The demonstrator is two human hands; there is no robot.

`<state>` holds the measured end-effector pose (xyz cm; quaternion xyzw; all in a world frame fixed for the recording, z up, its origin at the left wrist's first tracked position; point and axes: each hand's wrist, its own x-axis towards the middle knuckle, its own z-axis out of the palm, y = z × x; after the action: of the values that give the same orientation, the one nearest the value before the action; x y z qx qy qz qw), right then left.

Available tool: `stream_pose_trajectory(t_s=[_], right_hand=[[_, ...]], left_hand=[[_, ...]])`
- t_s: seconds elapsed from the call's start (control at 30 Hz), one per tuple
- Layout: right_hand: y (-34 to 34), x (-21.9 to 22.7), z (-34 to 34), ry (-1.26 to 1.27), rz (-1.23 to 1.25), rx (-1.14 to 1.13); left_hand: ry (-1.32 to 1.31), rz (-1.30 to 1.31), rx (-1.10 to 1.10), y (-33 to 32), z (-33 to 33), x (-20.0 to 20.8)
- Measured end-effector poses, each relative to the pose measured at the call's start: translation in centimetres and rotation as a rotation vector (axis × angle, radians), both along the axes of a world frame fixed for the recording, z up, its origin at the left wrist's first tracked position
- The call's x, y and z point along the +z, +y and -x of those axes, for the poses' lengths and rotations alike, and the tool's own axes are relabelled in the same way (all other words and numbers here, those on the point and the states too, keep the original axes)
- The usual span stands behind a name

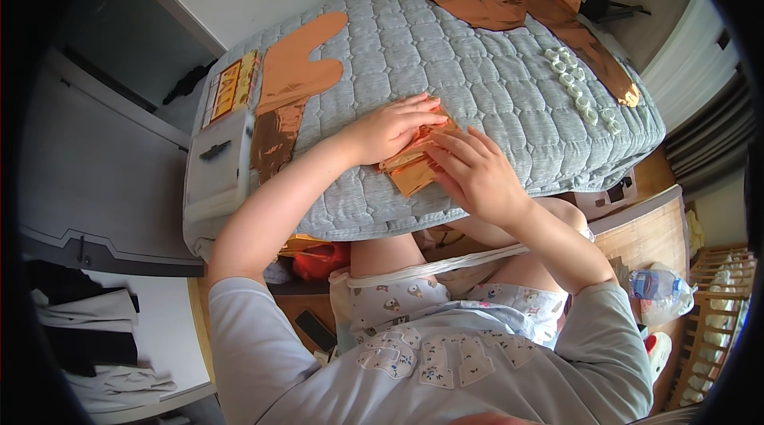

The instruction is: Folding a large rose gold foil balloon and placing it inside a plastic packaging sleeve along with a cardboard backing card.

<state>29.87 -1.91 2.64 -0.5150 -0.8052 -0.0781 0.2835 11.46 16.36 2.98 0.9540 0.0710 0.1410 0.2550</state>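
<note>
Head view, folded foil [413, 177], quilted mattress [493, 83], door [99, 162]

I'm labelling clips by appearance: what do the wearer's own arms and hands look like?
The left hand and right hand are both bare: no gloves, and no watch or bracelet shows. The forearms are uncovered, with no visible markings or cables. The short, loose sleeves are pale grey and plain, ending near the elbows.

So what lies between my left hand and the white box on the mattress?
The head view shows the flat copper foil beside the white box, then quilted grey mattress toward your left hand.
</note>
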Motion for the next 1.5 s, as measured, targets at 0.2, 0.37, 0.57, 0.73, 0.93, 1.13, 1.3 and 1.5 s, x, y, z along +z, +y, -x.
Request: stream_pose_trajectory(t_s=[0.2,0.37,0.57,0.73,0.93,1.13,1.3,1.5], right_hand=[[1.8,1.2,-1.0,0.178,-0.014,0.107],[4.8,1.7,-3.4,0.341,0.019,0.157],[6.0,1.3,-4.7,0.343,0.134,0.151],[6.2,0.8,-5.2,0.299,0.146,0.188],[5.8,2.5,-4.3,0.145,0.356,0.06],[5.8,2.3,-5.0,0.102,0.394,0.054],[5.3,3.7,-4.5,0.206,0.418,0.141],[5.0,2.1,-6.4,0.236,0.25,0.338]], left_hand=[[-0.038,-0.027,0.246,-2.5,0.4,-0.9],[-0.088,-0.047,0.571,-4.3,-2.3,-2.0],[-0.035,-0.103,0.758,-5.9,-4.5,-2.2],[-0.004,-0.14,0.766,-5.7,-4.4,-2.5],[0.056,-0.119,0.741,-5.6,-4.0,-1.9],[0.153,-0.312,0.492,-3.6,-3.4,1.1],[0.267,-0.272,0.151,0.0,-2.1,1.2],[0.101,-0.354,0.099,0.7,-1.9,-0.7]])
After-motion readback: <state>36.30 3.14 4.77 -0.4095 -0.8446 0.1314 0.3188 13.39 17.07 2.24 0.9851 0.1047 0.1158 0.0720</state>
